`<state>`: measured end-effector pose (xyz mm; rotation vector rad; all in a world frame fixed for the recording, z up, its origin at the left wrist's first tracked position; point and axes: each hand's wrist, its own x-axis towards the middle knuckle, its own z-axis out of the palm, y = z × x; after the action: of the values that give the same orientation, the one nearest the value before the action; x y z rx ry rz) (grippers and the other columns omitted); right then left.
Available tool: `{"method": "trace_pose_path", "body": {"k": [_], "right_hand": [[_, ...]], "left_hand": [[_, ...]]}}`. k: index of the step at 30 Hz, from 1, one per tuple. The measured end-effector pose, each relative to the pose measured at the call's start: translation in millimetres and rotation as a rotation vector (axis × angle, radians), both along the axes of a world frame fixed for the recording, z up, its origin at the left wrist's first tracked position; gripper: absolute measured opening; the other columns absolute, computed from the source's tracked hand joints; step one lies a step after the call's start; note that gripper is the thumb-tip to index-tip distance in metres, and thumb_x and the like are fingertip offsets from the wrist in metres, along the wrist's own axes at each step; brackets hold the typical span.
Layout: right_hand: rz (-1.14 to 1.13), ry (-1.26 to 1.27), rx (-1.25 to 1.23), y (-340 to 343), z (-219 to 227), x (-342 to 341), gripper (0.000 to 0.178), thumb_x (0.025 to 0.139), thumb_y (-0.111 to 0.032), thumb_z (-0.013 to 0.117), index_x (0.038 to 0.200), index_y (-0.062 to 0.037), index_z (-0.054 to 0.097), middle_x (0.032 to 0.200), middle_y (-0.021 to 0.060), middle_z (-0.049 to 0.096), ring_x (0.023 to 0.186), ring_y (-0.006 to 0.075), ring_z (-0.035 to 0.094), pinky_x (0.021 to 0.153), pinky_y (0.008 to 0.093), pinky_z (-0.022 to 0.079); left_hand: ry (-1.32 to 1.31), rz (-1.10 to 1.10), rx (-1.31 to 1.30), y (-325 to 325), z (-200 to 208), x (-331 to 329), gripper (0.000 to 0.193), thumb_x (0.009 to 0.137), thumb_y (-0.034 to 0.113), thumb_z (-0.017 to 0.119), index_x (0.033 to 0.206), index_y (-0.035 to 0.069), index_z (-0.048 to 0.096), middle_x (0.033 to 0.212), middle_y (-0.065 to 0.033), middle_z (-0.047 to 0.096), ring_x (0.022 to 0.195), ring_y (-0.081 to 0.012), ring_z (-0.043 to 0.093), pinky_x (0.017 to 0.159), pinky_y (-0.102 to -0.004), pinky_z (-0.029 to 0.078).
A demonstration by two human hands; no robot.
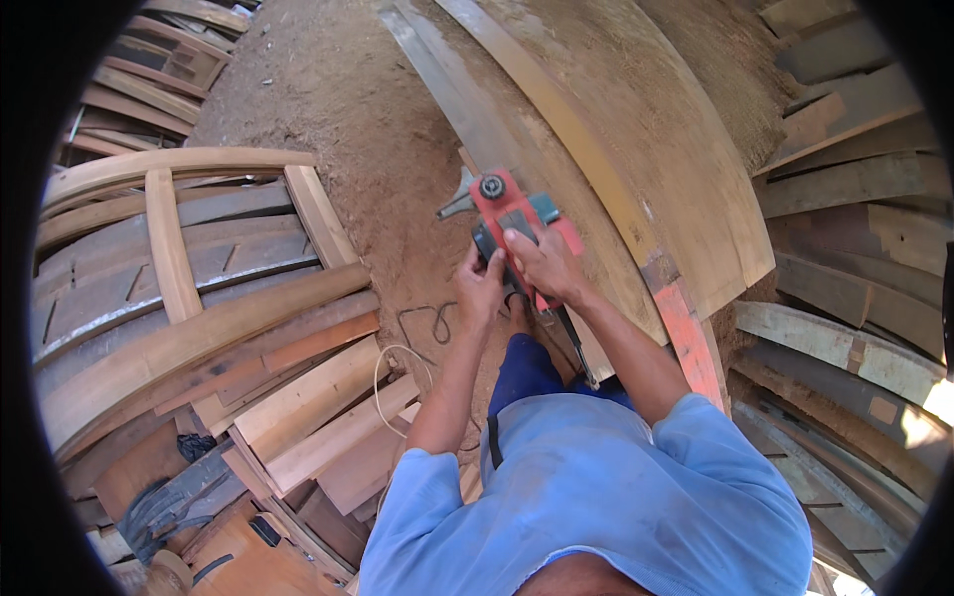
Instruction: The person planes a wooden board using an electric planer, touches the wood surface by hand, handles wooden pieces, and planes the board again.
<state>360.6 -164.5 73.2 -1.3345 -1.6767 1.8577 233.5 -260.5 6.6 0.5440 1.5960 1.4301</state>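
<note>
A red and black electric planer [513,204] with a black round knob at its front is in front of me, tilted, over the near part of the long boards. My right hand [550,264] is wrapped round its rear handle. Against its left side, my left hand [479,290] grips the dark housing with thumb and fingers; the undersides of those fingers are hidden. A grey metal bracket [458,199] sticks out from the planer's left. Its black cord [576,343] runs back toward my body.
A long grey board [442,84] and a yellowish straight beam [586,149] with a red-orange end lie along a wide wooden sheet [686,169]. To the left stands a pale wooden frame [174,243] on stacked planks. More boards [845,248] are piled at right. A pale cable [380,382] loops near my left arm.
</note>
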Motion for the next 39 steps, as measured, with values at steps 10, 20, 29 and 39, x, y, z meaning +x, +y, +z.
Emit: {"method": "trace_pose_path", "body": {"k": [10,20,29,39], "right_hand": [[-0.035,0.072,0.068,108,-9,-103,0.073,0.091,-0.063,0.060,0.093,0.0087,0.070,0.069,0.0176,0.067,0.068,0.0245,0.069,0.066,0.0405,0.053],[-0.076,0.096,0.049,1,5,-6,0.051,0.099,-0.052,0.057,0.087,-0.0031,0.065,0.066,0.0009,0.056,0.057,0.0119,0.053,0.053,0.0333,0.041],[-0.036,-0.020,-0.132,-167,10,154,0.044,0.095,-0.043,0.060,0.105,-0.0006,0.064,0.076,0.0067,0.063,0.068,0.0173,0.061,0.061,0.0361,0.049],[-0.058,-0.045,-0.052,-119,4,103,0.050,0.096,-0.047,0.061,0.101,0.0024,0.064,0.075,0.0089,0.063,0.066,0.0168,0.061,0.061,0.0340,0.049]], "left_hand": [[-0.011,0.001,0.023,116,-13,-106,0.032,0.103,0.011,0.065,0.131,-0.002,0.065,0.110,-0.0024,0.072,0.091,-0.0096,0.065,0.082,-0.0265,0.054],[0.086,-0.076,-0.040,5,21,-7,0.030,0.104,0.012,0.063,0.131,-0.002,0.066,0.108,-0.0020,0.072,0.092,-0.0089,0.064,0.083,-0.0254,0.052],[0.012,-0.151,-0.086,-168,13,142,0.042,0.103,0.011,0.063,0.143,-0.001,0.056,0.115,-0.0062,0.070,0.096,-0.0103,0.065,0.083,-0.0276,0.053],[-0.078,-0.041,-0.032,-112,13,102,0.042,0.101,0.011,0.065,0.142,0.002,0.058,0.109,-0.0072,0.073,0.090,-0.0083,0.066,0.078,-0.0261,0.054]]}}
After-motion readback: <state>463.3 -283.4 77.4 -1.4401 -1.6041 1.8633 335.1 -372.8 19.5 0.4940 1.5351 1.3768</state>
